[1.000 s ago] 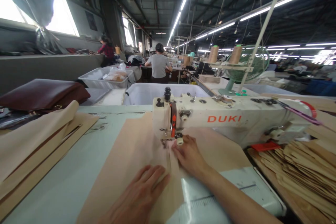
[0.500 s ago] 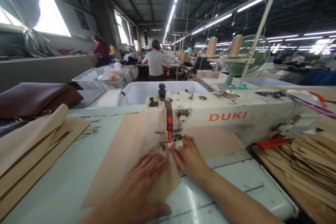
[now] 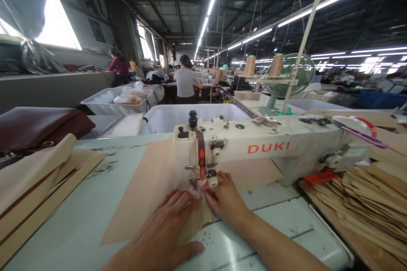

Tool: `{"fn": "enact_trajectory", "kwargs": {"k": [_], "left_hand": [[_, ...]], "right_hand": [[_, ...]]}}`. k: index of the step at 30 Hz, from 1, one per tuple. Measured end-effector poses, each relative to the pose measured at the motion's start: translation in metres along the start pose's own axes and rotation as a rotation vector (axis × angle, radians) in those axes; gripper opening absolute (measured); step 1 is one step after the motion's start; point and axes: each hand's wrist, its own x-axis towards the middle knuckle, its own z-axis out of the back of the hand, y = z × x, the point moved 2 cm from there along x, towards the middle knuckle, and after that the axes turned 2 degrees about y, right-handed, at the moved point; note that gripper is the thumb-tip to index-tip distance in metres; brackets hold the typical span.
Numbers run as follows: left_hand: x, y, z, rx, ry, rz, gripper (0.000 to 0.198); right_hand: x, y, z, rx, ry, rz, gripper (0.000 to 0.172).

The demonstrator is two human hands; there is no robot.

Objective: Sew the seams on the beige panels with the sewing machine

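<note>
A piece of beige fabric (image 3: pixel 133 203) lies on the pale green bed of the sewing machine (image 3: pixel 229 144), passing under its presser foot. My left hand (image 3: pixel 159 224) rests flat on the fabric, left of and in front of the foot, with fingers stretched forward and thumb apart. My right hand (image 3: pixel 227 201) is just right of the foot, its thumb and forefinger closed on the fabric close to the needle. The fingertips of both hands nearly meet there. The needle tip itself is too blurred to make out.
Beige panels (image 3: pixel 38 186) lie at left beside a brown leather bag (image 3: pixel 44 129). A stack of beige pieces (image 3: pixel 365 207) sits at right. Behind the machine are a white bin (image 3: pixel 197 112), thread cones (image 3: pixel 249 66) and a fan (image 3: pixel 295 74). Co-workers sit farther back.
The fabric has slid a little away from me under the presser foot, and my hands have moved forward with it. The whole view has shifted slightly.
</note>
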Motion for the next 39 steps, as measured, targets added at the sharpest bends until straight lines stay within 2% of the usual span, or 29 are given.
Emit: {"fn": "enact_trajectory", "kwargs": {"k": [5,16,33,36,39], "left_hand": [[0.005,0.006,0.001,-0.011,-0.014,-0.067,0.075],[0.008,0.018,-0.008,0.005,-0.028,-0.067,0.083],[0.006,0.008,-0.004,-0.005,-0.078,-0.045,0.079],[0.007,0.009,-0.004,0.009,-0.08,-0.049,0.081],[0.008,0.01,-0.004,0.03,-0.067,-0.055,0.082]], "right_hand": [[0.002,0.001,0.001,-0.009,0.009,-0.01,0.011],[0.004,-0.002,0.0,-0.016,-0.011,-0.05,0.011],[0.001,-0.005,-0.006,-0.041,0.028,-0.071,0.02],[0.009,-0.01,-0.005,-0.049,0.056,-0.042,0.021],[0.033,-0.017,-0.004,-0.027,0.11,0.02,0.019]]}}
